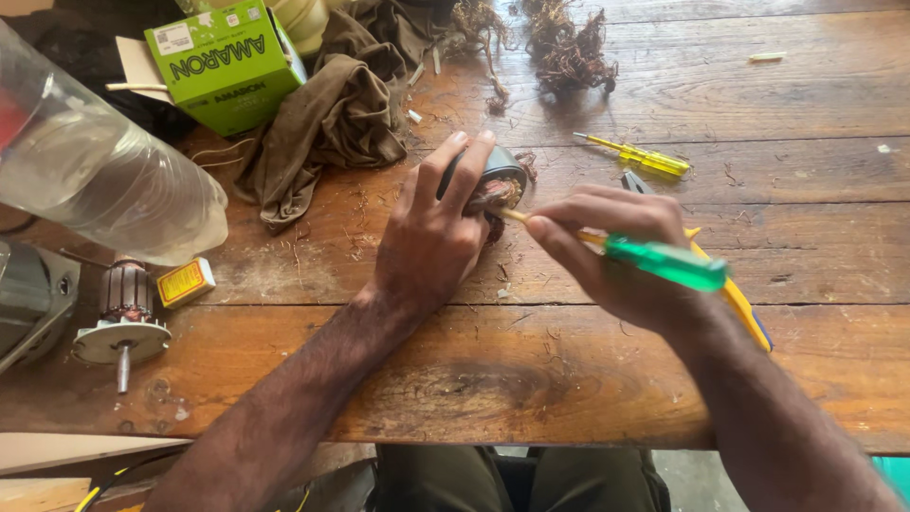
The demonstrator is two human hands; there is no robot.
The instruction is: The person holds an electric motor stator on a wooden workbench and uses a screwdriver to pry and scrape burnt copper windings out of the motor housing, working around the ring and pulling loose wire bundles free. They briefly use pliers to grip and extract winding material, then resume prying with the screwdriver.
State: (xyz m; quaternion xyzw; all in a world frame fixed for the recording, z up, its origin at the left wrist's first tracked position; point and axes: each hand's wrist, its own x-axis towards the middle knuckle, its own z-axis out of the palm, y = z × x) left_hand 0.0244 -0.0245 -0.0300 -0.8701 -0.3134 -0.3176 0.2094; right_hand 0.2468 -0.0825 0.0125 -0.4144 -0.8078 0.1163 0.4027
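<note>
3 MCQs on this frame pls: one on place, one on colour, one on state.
1. Where does the yellow screwdriver lie?
A. On the table beyond the right hand
B. Inside the green box
C. Under the brown cloth

2. What colour is the handle of the screwdriver in the right hand?
A. Red
B. Green
C. Black

3. What is the left hand doing?
A. Resting flat on bare wood
B. Lifting the clear bottle
C. Gripping the dark motor part

Answers: 1 A, it lies loose on the planks past that hand. 2 B, the clear handle is green. 3 C, the fingers curl over the part while the tool tip meets its windings.
</note>
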